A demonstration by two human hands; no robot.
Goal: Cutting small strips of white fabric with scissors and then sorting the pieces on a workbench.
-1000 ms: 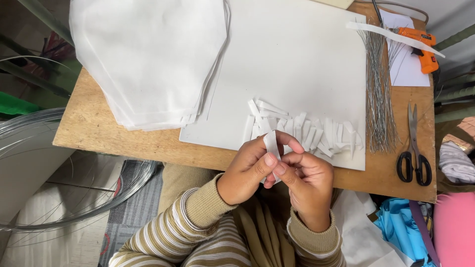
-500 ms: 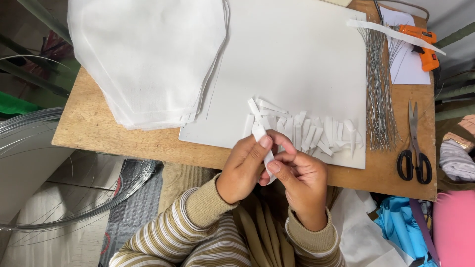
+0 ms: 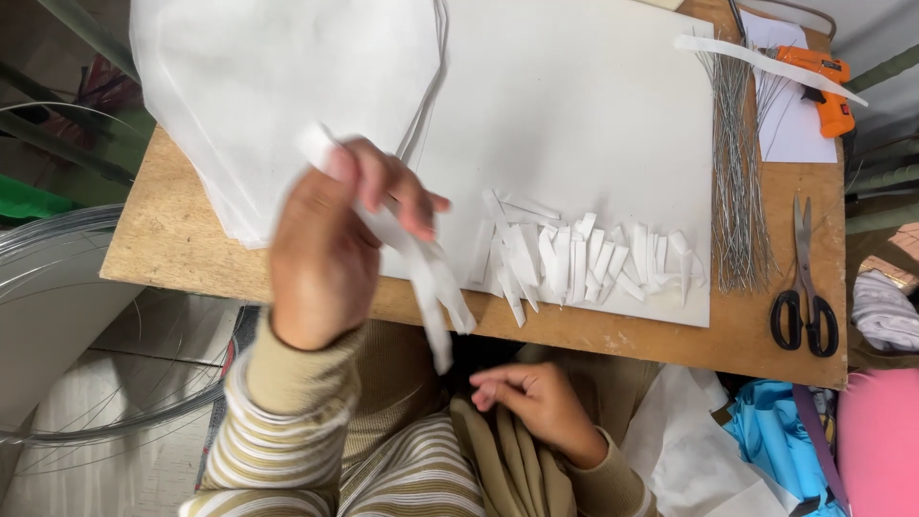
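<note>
Nearest: right hand (image 3: 538, 402), dropped to the lap below the bench (image 3: 172, 239) edge, fingers loosely curled, empty, touching only olive cloth. Left hand (image 3: 330, 239), half a second ago joined with the right at the bench edge, now raised and swung left, blurred; fingers closed in a pinch on a long white paper strip (image 3: 421, 278), its tail hanging toward the lap. Reads as strip drawn out and carried off one-handed. Beyond: heap of short cut strips (image 3: 584, 263) on a white sheet (image 3: 574, 115); stacked white paper (image 3: 278, 86) left; wire bundle (image 3: 735, 191), scissors (image 3: 804, 287), orange glue gun (image 3: 823, 81) right.
</note>
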